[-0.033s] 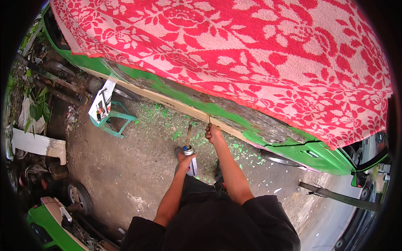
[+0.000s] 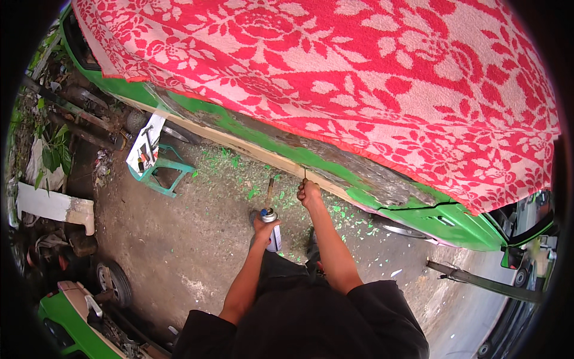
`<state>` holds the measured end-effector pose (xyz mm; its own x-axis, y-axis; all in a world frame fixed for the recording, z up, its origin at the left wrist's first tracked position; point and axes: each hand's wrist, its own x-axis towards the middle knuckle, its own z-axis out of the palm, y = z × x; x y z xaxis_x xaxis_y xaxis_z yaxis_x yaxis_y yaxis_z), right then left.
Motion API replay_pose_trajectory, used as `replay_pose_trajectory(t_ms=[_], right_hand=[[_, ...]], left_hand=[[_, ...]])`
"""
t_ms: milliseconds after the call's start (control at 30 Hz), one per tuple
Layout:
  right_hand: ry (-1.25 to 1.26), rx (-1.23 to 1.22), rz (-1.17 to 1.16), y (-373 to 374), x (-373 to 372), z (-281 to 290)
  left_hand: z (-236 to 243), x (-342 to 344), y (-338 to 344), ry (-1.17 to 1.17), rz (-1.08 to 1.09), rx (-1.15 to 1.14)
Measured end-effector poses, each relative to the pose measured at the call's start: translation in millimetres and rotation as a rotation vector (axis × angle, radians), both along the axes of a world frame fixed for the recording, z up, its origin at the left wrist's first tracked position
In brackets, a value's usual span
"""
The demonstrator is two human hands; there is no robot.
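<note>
A canister (image 2: 275,242) with a metal top and a blue fitting is near the centre of the frame, slightly below the middle. A narrow torch tube (image 2: 271,190) extends from it toward the top of the frame, its tip just short of the car's lower edge in this view. The left hand (image 2: 262,228) is closed around the canister's upper part, thumb across the near side. Just right of centre, the right hand (image 2: 308,192) is curled with its fingers drawn in around a thin, dark tool (image 2: 305,173). The tool points up at the beige strip (image 2: 276,160) along the car's lower side; whether it touches the strip I cannot tell.

Above the strip, the green car (image 2: 326,166) runs diagonally from upper left to lower right, with patches of bare, greyish surface. A red-and-pale flowered cloth (image 2: 311,78) covers most of it across the top of the frame. Green flakes (image 2: 222,160) lie scattered over the concrete floor (image 2: 173,239). Left of centre stands a turquoise stool (image 2: 174,191), with a white sheet (image 2: 141,143) bearing small tools on it. A wheel (image 2: 118,285) lies at lower left.
</note>
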<state>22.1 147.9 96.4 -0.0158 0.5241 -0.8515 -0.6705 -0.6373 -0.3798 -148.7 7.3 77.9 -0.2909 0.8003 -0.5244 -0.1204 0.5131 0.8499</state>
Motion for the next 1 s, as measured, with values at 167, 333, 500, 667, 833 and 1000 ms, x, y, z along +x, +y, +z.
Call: replay_pose_trajectory(t_ms=[167, 333, 500, 667, 833, 1000], right_hand=[[-0.128, -0.042, -0.21, -15, 6, -9], [-0.132, -0.063, -0.142, -5, -11, 0], [-0.121, -0.015, -0.057, 4, -9, -1], [-0.026, 0.011, 0.027, 16, -27, 3], [-0.064, 0.04, -0.023, 4, -28, 4], [-0.185, -0.066, -0.176, 20, -28, -7]], left_hand=[[-4, -23, 7, 0.014, -0.015, -0.016], [8, -45, 26, -0.001, -0.12, -0.001], [12, -92, 56, 0.027, -0.203, 0.015], [17, -117, 64, 0.004, -0.231, 0.054], [12, -143, 57, -0.031, -0.218, 0.051], [14, -132, 61, -0.059, -0.248, 0.081]])
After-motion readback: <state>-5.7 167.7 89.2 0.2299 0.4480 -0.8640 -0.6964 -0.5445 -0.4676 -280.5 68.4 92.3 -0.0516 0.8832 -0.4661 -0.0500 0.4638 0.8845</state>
